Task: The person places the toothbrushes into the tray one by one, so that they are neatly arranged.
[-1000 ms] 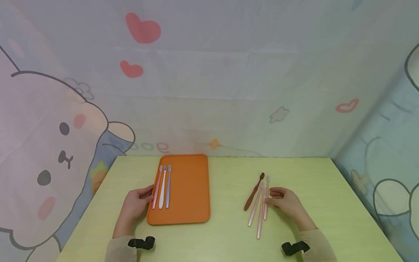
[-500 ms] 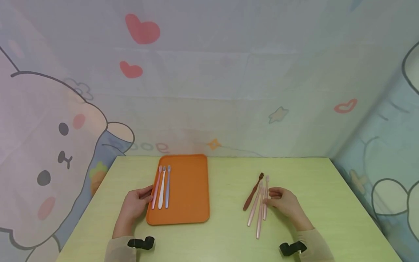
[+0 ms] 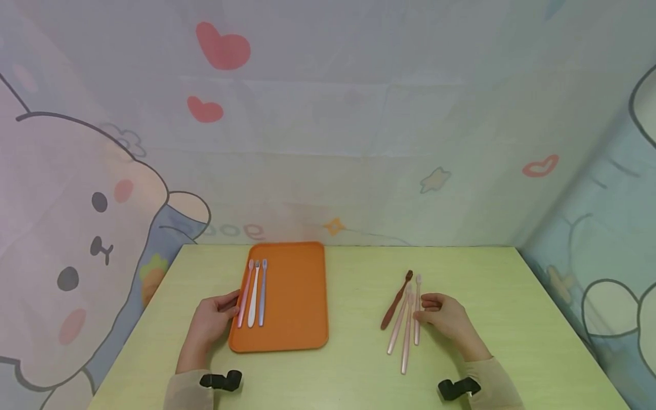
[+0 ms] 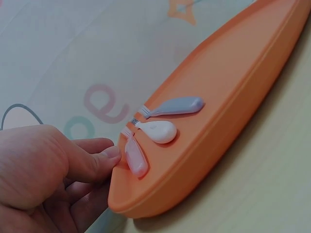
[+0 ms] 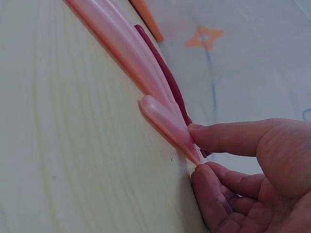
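In the head view an orange tray (image 3: 297, 296) lies on the left of the table. My left hand (image 3: 211, 322) holds its left rim, the thumb on the edge. Side by side on the tray lie a pink toothbrush (image 3: 245, 296), a white toothbrush (image 3: 253, 299) and a lavender toothbrush (image 3: 263, 296). My right hand (image 3: 447, 319) pinches the rightmost pale pink toothbrush (image 3: 417, 333) between thumb and fingers, as the right wrist view also shows. Left of it, two more pale pink toothbrushes (image 3: 405, 353) cross each other, beside a dark red-brown toothbrush (image 3: 393, 307).
The pale yellow-green table (image 3: 353, 319) ends at a cartoon-printed cloth backdrop (image 3: 328, 142). Bare tabletop lies between the tray and the loose toothbrushes. A black strap mount (image 3: 221, 380) sits on the left wrist and another black mount (image 3: 458, 389) on the right.
The near end of the toothbrush in my right hand has shifted slightly right. My left hand and the tray keep their places.
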A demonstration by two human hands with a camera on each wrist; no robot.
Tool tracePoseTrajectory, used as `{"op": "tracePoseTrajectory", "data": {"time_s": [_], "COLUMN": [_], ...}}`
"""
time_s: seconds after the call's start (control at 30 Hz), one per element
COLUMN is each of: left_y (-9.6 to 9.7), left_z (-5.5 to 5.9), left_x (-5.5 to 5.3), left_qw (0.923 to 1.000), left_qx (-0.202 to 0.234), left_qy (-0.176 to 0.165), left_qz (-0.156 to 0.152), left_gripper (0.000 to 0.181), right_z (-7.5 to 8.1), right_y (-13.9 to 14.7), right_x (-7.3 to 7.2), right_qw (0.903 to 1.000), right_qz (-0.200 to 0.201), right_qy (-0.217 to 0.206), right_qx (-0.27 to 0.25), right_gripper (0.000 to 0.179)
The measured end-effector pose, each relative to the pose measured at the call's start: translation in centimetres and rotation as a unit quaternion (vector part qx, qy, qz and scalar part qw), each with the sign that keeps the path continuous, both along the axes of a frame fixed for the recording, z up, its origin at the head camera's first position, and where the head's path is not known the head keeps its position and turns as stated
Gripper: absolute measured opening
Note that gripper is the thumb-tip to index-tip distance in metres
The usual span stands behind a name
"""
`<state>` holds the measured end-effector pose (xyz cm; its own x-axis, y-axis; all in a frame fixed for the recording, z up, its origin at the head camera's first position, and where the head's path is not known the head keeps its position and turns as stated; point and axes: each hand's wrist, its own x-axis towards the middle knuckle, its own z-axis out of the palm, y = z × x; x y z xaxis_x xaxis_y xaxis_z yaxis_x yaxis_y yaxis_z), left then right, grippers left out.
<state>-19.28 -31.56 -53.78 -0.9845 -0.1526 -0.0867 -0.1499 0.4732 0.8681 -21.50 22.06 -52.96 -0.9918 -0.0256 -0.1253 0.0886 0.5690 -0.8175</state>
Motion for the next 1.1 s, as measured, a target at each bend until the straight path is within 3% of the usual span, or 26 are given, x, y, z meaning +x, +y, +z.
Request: {"op": "tracePoseTrajectory", "data": {"time_s": [0.47,0.77,1.1], "left_y": [0.0,0.1,0.1], "left_z": [0.4,0.4,0.5], "left_x": [0.3,0.3,0.2], "left_qw": [1.0000,0.9999,1.0000], "left_qx": [-0.001,-0.003,0.004], "left_qy": [0.003,0.006,0.000], "left_qz": [-0.005,-0.008,-0.005], "left_gripper": [0.046,0.046,0.046], "right_z": [0.1,0.5,0.8], "right_y": [0.1,0.1,-0.1], "right_x": [0.1,0.5,0.7], "right_qw": [1.0000,0.9986,0.9988], "right_qz": [-0.003,-0.012,-0.011], "right_qy": [-0.002,-0.032,-0.031], "right_qx": [0.003,-0.041,-0.036], "right_gripper": [0.055,0.058,0.059]}}
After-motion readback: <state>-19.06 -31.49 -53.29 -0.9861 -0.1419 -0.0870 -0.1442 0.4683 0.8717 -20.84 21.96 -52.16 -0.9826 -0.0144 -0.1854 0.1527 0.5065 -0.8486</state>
